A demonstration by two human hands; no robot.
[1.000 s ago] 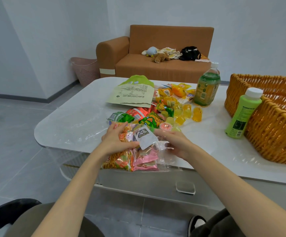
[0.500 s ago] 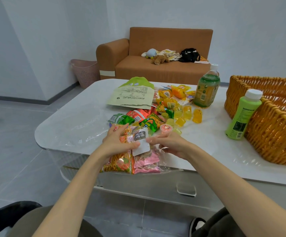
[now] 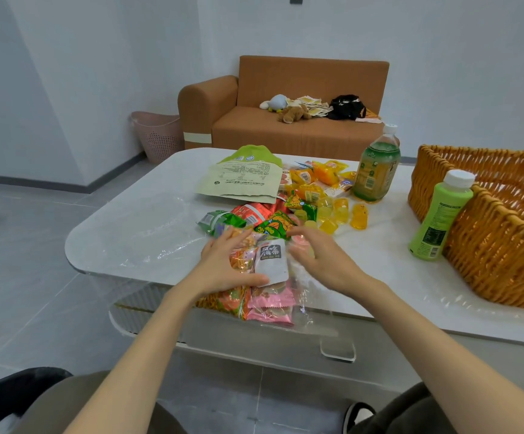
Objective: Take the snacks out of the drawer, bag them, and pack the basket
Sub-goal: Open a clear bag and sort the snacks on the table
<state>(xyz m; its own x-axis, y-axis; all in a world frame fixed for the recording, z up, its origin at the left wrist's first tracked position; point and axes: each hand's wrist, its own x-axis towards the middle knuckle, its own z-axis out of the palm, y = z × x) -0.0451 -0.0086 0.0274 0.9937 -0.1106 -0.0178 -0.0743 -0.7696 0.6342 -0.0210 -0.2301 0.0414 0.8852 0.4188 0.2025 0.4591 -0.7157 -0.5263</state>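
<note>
Left hand [image 3: 223, 264] pinching white sachet [image 3: 271, 261], right hand [image 3: 320, 256] fingers spread

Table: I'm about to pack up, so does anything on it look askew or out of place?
Only the clear bag of snacks: it overhangs the table's near edge, pink packets hanging past it, held by the left hand. Otherwise nothing stands out.

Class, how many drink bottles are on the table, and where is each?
2. The tea bottle stands at the far side behind the jelly cups; the light green bottle stands beside the wicker basket. More might hide inside the basket.
</note>
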